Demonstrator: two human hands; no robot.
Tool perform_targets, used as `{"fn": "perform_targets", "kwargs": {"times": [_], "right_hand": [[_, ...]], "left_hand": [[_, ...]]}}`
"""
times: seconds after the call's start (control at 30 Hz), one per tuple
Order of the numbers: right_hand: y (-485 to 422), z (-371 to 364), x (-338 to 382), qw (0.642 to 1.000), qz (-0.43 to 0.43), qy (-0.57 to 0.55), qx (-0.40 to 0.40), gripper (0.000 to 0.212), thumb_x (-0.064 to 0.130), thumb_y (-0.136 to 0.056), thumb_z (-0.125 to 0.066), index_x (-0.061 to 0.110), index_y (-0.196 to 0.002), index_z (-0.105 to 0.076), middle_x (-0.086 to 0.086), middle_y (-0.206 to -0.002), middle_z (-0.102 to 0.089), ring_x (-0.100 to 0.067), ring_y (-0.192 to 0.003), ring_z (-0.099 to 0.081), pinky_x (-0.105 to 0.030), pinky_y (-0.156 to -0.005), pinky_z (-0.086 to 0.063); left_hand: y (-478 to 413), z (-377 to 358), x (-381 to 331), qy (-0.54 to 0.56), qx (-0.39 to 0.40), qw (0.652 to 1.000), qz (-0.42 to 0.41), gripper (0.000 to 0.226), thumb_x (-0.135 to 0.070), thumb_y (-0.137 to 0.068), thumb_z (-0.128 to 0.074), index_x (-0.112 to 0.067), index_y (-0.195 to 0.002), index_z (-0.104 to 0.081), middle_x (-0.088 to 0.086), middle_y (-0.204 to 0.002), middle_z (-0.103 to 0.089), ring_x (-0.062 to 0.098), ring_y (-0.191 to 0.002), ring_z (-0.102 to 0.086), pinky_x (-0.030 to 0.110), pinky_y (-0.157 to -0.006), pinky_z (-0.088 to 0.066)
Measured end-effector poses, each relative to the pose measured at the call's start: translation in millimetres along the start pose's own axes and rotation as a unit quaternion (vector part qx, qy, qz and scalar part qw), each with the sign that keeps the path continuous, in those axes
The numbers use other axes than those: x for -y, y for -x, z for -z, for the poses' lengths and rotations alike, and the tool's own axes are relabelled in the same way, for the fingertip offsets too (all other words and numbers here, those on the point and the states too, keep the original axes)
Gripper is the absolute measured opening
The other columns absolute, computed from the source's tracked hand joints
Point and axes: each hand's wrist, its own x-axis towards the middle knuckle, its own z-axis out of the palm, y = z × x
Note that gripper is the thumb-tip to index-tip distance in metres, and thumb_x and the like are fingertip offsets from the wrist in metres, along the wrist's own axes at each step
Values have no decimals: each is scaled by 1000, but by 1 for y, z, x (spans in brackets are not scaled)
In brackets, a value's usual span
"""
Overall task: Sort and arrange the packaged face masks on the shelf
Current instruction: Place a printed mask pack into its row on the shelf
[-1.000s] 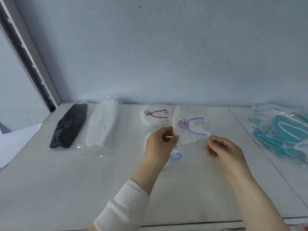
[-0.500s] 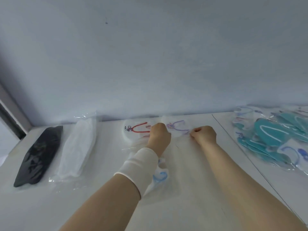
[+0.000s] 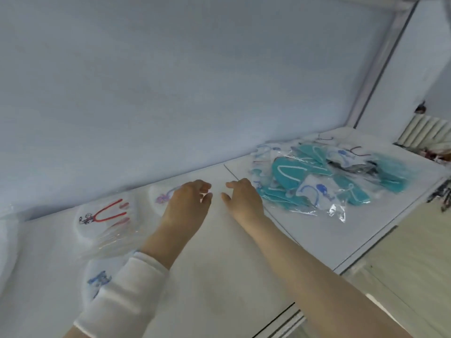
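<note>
In the head view, the left hand [image 3: 188, 203] and right hand [image 3: 244, 198] are being held over the shelf [image 3: 219, 276], fingers loosely apart, gripping nothing. The purple-strap mask pack [image 3: 161, 199] is lying at the back edge, perhaps touched by the left hand. The teal mask pile [image 3: 317, 181] is lying near the right edge.

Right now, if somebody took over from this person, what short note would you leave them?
Left hand: open, empty, by the purple-strap mask.
Right hand: open, empty, just short of the pile.
Done: red-strap mask and purple-strap mask lie side by side at the back of the shelf; a blue-print mask lies nearer.
Left: the mixed pile of teal and white packs on the right is unsorted.
</note>
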Motion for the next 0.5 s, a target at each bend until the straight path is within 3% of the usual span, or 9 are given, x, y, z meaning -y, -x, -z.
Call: {"fn": "perform_targets", "kwargs": {"times": [0.1,0.3,0.43,0.5], "right_hand": [[7,45,-58,999,33,15,-25,37,29,-94,-51,18,-129,-55,-6,-129,-52,-23,-120,-47,-30,-98,-37],[13,141,-203,997,48,32,-61,30,25,-86,-64,15,-114,-66,-7,-115,-62,-27,-111,-52,-27,-92,-35],[20,179,-285,997,35,-29,-70,30,28,-80,-71,17,-107,-68,-1,-108,-65,-21,-104,-55,-33,-90,-44],[17,179,-301,996,42,-54,-54,35,33,-77,-73,17,-108,-67,-1,-108,-64,-20,-104,-55,-35,-89,-45]], "left_hand": [[-10,-41,-35,-12,33,998,-51,26,-16,-93,-53,-15,-119,-60,3,-121,-61,18,-109,-59,29,-96,-42],[-23,-134,-123,-113,39,982,-147,41,-32,-94,-52,-24,-134,-47,-2,-137,-49,16,-126,-43,24,-106,-27],[-24,-193,-160,-173,62,978,-95,78,-51,-87,-55,-25,-149,-15,-2,-158,-11,20,-146,-9,33,-117,-10],[-21,-210,-161,-194,61,978,-53,87,-53,-85,-57,-22,-150,-8,-1,-159,-4,20,-146,-2,34,-118,-6]]}}
